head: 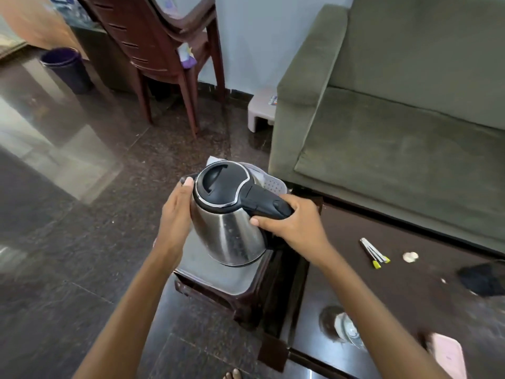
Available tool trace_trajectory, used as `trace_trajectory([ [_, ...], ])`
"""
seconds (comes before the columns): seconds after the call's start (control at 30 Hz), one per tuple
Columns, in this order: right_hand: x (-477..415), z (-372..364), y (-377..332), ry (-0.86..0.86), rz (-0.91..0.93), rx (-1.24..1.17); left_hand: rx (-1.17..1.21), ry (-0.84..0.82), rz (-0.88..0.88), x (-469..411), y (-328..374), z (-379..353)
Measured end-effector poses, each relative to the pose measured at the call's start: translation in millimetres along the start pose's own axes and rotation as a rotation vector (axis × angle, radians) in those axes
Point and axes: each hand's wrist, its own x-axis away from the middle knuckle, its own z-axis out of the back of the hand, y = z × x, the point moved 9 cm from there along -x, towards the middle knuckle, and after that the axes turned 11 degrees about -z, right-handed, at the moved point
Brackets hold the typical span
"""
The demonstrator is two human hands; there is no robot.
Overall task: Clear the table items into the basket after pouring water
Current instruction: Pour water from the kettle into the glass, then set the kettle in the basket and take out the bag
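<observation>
Kettle: my steel kettle [228, 214] hangs tilted between my two hands, lid shut, its base just above a small dark stool [218, 283] at the left end of the tabletop [382, 269].
Right hand: my right hand [289, 222] is wrapped fully closed around the black handle — fingers under, thumb along the near side.
Left hand: my left hand [177, 212] lies flat and open against the kettle's left wall, thumb up by the spout, steadying more than gripping.
Basket: the pale perforated basket [273, 184] sits just beyond the kettle, mostly hidden by it, near the sofa [396, 132] corner.
Handling: I judge the kettle rigid and fairly heavy, more so if water is left inside — I cannot see. The polished steel looks slippery, so the handle takes the load and the palm only guides.
Where to hold: handle first, a flat palm low on the body for balance.
Left on the tabletop: a yellow-tipped tool [373, 253], a small white bit [410, 256], a glass [347, 329] and a pink phone [448, 354] near me on the right.
</observation>
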Motion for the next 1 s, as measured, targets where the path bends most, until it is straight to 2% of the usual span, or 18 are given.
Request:
trace_trajectory([
  [0.2, -25, -65, 33, -0.036, -0.101, -0.020, -0.038, 0.001, 0.037, -28, -37, 29],
  [0.47, -31, -88, 79, -0.107, -0.157, -0.045, -0.055, 0.021, 0.090, -28, -75, 35],
  [0.53, -32, -90, 81, -0.214, -0.177, 0.028, -0.064, 0.044, 0.092, -28, -76, 36],
  [0.6, -34, -94, 79, -0.463, -0.219, 0.104, -0.075, 0.057, 0.111, -28, -77, 38],
  [0.63, -43, -90, 73, -0.521, -0.233, 0.129, -0.076, 0.064, 0.118, -30, -78, 39],
  [0.67, -59, -80, 66, -0.481, -0.238, 0.123, -0.081, 0.068, 0.123, -30, -78, 39],
  [0.73, -114, -51, 56, -0.170, -0.189, 0.094, -0.087, 0.073, 0.123, -30, -80, 40],
  [0.8, -164, -42, 49, 0.119, -0.077, 0.294, -0.088, 0.074, 0.125, -30, -82, 40],
  [0.83, -184, -52, 50, 0.164, -0.037, 0.446, -0.087, 0.072, 0.126, -31, -82, 40],
  [0.93, -218, -90, 63, 0.139, 0.037, 0.943, -0.094, 0.070, 0.123, -32, -81, 40],
  [1.0, -223, -99, 65, 0.216, 0.091, 1.123, -0.101, 0.063, 0.128, -32, -82, 41],
])
